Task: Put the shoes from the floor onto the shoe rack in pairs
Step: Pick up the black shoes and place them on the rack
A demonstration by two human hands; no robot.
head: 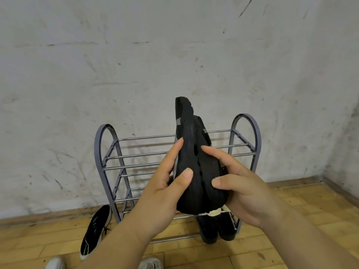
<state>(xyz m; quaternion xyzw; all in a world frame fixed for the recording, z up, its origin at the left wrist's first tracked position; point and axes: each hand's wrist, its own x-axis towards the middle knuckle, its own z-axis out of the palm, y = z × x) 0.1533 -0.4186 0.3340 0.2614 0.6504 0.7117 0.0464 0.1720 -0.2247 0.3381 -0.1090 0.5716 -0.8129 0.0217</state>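
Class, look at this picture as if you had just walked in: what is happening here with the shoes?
A person holds a pair of black shoes sole side toward the camera, the left hand and right hand pressing the two together in front of a grey shoe rack. Another dark pair already sits on the rack's bottom tier. A black sneaker with green marks lies on the wooden floor left of the rack, not yet put away.
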